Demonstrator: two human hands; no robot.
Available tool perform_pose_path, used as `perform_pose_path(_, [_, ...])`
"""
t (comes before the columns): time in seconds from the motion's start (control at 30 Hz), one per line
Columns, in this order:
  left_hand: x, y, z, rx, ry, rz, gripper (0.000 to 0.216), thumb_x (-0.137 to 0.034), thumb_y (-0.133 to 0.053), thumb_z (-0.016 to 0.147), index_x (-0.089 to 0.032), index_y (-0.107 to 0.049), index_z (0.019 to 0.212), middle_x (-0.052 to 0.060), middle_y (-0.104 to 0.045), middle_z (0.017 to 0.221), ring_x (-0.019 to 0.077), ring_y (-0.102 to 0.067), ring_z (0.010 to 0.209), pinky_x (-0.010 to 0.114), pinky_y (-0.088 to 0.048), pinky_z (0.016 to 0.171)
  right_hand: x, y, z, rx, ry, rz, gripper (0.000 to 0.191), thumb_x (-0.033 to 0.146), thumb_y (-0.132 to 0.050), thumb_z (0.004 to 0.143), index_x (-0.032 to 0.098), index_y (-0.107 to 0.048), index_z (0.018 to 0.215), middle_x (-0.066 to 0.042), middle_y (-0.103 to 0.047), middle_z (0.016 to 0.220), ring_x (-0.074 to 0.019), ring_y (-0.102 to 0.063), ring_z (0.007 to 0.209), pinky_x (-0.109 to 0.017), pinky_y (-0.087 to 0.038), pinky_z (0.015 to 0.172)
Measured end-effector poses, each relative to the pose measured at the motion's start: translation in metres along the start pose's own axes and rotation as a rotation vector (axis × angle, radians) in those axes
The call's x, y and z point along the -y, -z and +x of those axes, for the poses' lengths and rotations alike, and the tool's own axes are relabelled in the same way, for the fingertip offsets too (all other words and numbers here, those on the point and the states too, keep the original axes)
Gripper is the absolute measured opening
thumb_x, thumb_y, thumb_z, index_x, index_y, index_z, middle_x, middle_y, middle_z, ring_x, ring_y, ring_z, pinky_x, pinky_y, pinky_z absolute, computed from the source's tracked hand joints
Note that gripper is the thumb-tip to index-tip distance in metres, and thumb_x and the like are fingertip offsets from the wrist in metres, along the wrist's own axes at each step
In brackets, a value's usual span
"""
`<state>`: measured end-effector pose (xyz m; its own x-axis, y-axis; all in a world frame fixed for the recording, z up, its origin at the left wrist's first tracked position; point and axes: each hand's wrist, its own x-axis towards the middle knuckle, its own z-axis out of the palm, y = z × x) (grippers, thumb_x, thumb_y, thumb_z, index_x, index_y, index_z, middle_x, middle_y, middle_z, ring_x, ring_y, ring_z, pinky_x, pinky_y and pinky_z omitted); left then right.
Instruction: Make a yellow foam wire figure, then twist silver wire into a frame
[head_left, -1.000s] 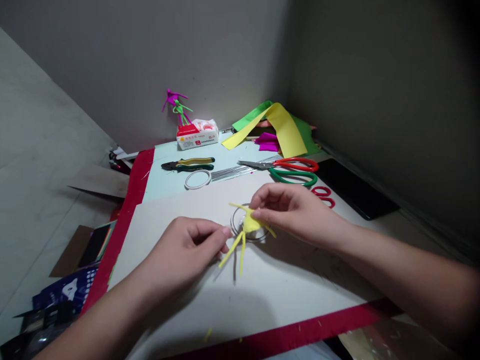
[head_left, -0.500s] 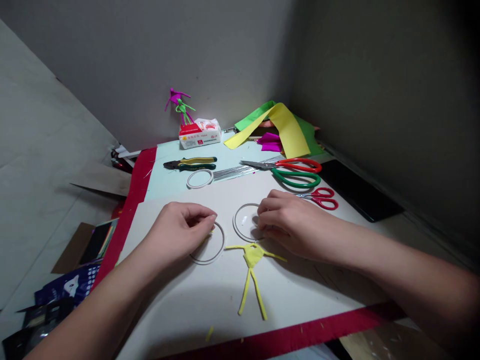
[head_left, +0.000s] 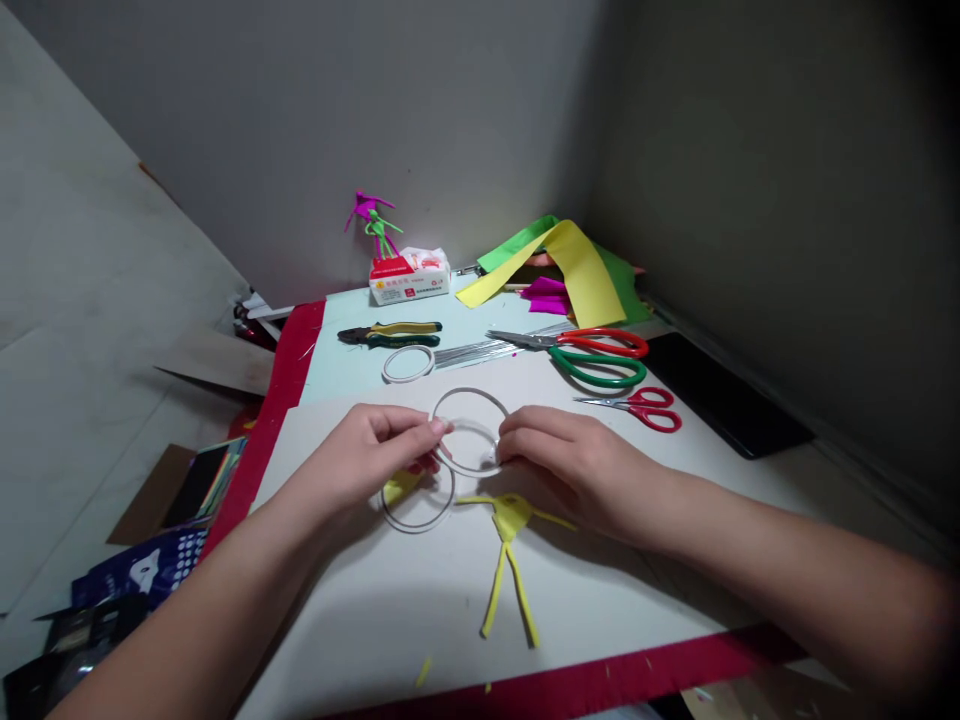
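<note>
Lifted now — clear ring (head_left: 471, 392) pinched by left hand (head_left: 367, 455) and right hand (head_left: 570, 465) fingers. Second ring (head_left: 417, 516) lies on white card (head_left: 360, 620) — yellow paper figure (head_left: 511, 515) just beside.

A grey rear wall (head_left: 300, 120) meets a darker grey side wall (head_left: 757, 220) at a vertical corner; a red-edged work board (head_left: 287, 385) stands before them; a pale floor (head_left: 90, 320) extends left; light falls brightest low on the rear wall.

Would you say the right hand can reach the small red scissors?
Probably yes: nothing lies between the right hand and the small red scissors, though it would first release the ring.
</note>
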<state>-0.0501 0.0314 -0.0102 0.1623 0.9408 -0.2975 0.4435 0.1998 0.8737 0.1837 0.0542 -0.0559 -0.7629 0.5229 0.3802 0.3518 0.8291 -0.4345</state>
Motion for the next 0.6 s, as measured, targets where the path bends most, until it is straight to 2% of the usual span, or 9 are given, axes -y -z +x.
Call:
perform_pose_path(0.07, [-0.001,0.002,-0.004,0.046,-0.049,-0.073,0.029,-0.041,-0.062,0.082,-0.016,-0.076,0.076,0.009,-0.075,0.088,0.02,-0.065,0.086,0.027,-0.048,0.075,0.002,-0.002,0.0,-0.001,0.06,-0.008,0.018,0.005,-0.049,0.084,0.012,-0.061,0.095,-0.01,-0.06,0.095,-0.0164,-0.055,0.082,-0.026,-0.046,0.07])
perform_pose_path(0.13, [-0.002,0.001,-0.009,0.084,-0.08,-0.106,0.026,-0.039,-0.062,0.082,-0.018,-0.077,0.077,0.008,-0.075,0.091,0.0198,-0.065,0.089,0.027,-0.048,0.079,0.003,-0.004,0.0,-0.024,0.079,-0.005,0.017,0.004,-0.049,0.084,0.013,-0.061,0.093,-0.01,-0.06,0.095,-0.016,-0.055,0.081,-0.026,-0.046,0.068])
perform_pose_path(0.23, [-0.007,-0.004,-0.018,0.109,-0.064,-0.053,0.023,-0.039,-0.065,0.08,-0.02,-0.078,0.079,0.005,-0.075,0.079,0.0177,-0.066,0.074,0.027,-0.05,0.07,0.005,-0.003,0.001,-0.146,0.092,0.092,0.018,0.004,-0.05,0.084,0.015,-0.059,0.093,-0.01,-0.061,0.098,-0.0167,-0.057,0.087,-0.026,-0.048,0.072])
perform_pose_path(0.33, [-0.012,-0.013,-0.024,0.078,-0.056,0.029,0.022,-0.037,-0.065,0.078,-0.019,-0.077,0.074,0.004,-0.073,0.072,0.0168,-0.064,0.064,0.026,-0.049,0.06,0.012,-0.001,0.001,-0.296,0.075,0.212,0.018,0.006,-0.052,0.084,0.017,-0.058,0.097,-0.009,-0.062,0.094,-0.0169,-0.058,0.089,-0.028,-0.049,0.077])
perform_pose_path(0.4, [-0.014,-0.019,-0.027,0.061,-0.091,0.106,0.021,-0.033,-0.064,0.079,-0.019,-0.076,0.071,0.003,-0.071,0.067,0.0162,-0.061,0.061,0.025,-0.047,0.056,0.019,0.0,0.001,-0.367,-0.009,0.271,0.018,0.009,-0.056,0.084,0.018,-0.059,0.1,-0.007,-0.064,0.09,-0.0158,-0.059,0.084,-0.028,-0.05,0.075])
perform_pose_path(0.47, [-0.014,-0.026,-0.028,0.057,-0.188,0.224,0.022,-0.028,-0.061,0.081,-0.018,-0.074,0.067,0.002,-0.066,0.062,0.0155,-0.059,0.059,0.026,-0.045,0.055,0.024,0.0,0.001,-0.393,-0.144,0.36,0.024,0.013,-0.06,0.084,0.019,-0.06,0.107,-0.005,-0.065,0.093,-0.0146,-0.061,0.08,-0.028,-0.051,0.074])
perform_pose_path(0.6, [-0.006,-0.036,-0.027,0.067,-0.507,0.519,0.027,-0.02,-0.054,0.086,-0.016,-0.067,0.064,0.001,-0.059,0.058,0.0137,-0.054,0.058,0.027,-0.044,0.062,0.026,-0.001,0.001,-0.308,-0.375,0.686,0.036,0.022,-0.064,0.083,0.019,-0.058,0.118,-0.006,-0.066,0.1,-0.015,-0.063,0.084,-0.03,-0.053,0.077])
